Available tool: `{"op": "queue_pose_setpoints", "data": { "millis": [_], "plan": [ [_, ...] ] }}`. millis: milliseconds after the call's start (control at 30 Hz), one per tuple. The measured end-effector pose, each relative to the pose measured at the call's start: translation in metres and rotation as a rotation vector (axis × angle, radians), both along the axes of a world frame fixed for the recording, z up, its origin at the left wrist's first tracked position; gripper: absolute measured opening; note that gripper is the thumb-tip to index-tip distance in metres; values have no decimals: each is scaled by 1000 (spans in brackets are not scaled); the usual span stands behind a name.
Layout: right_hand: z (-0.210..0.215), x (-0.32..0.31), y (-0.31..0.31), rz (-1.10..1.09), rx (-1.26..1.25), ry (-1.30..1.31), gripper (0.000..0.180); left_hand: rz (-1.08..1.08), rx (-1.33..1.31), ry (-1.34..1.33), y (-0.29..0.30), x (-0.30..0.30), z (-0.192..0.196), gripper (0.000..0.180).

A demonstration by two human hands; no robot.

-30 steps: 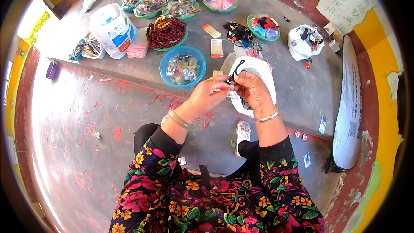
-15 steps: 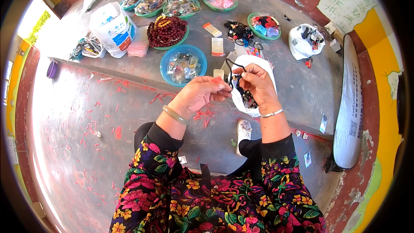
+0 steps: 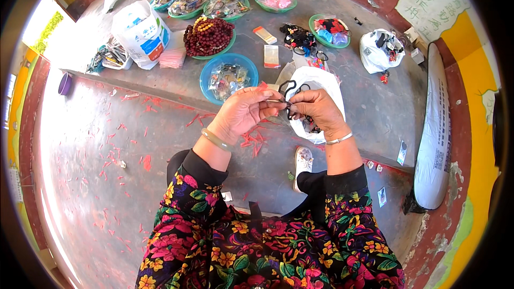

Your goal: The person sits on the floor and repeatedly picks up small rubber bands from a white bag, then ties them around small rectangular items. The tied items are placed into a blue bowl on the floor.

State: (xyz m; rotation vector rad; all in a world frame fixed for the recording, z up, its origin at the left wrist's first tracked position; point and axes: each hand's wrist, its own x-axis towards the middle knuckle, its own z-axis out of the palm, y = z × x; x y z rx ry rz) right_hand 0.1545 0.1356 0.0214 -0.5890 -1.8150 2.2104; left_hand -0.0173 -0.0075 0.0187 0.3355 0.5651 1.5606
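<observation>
Black cord (image 3: pixel 288 84): in the head view, just right of the frame's middle and a little above it; thin, dark and soft-looking, curled into a small open loop, with more black strands bunched by the fingertips.
Left hand (image 3: pixel 243 109): fingers curled, thumb and fingertips drawn together on the cord from the left; a small red scrap (image 3: pixel 263 86) sticks up by the thumb.
Right hand (image 3: pixel 321 111): thumb and forefinger pinched tight on the cord, other fingers folded in; its fingertips nearly meet the left ones.
Cord's direction: the loop stands up from the pinch toward the top of the frame; it bends so much that I can't give it one clear long axis.
Under the hands: a white bag (image 3: pixel 335 93), open, dark items inside, right of centre.
Near the left hand: a blue bowl (image 3: pixel 204 78) of small clear packets, upper middle of the frame.
Below them all: a grey platform (image 3: pixel 375 109) crossing the frame.
</observation>
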Motion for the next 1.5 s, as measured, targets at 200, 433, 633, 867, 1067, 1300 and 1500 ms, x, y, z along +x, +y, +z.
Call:
{"op": "queue_pose_setpoints", "data": {
  "millis": [200, 433, 633, 867, 1067, 1300, 1500],
  "plan": [
    [0, -3, -3, 76, -88, -49, 19, -17, 20, 15, 2, -1, -5, 18],
    [-8, -5, 2, -66, 84, -119, 13, 6, -62, 73, 2, 1, -6, 20],
    [7, -1, 3, -290, 1, -81, 13, 68, -345, 422, 6, 8, -14, 22],
    [3, -17, -25, -284, 222, 92, 11, 92, -389, 695, 14, 18, -27, 20],
    [-8, -21, -24, -326, 711, -50, 14, 68, -383, 921, 17, 21, -33, 24],
    [-11, -20, -18, -351, 811, -42, 16, -29, -365, 909, 15, 18, -30, 29],
    [-16, -16, -9, -319, 576, -84, 15, -38, -338, 823, 13, 23, -20, 33]
  ]
}}
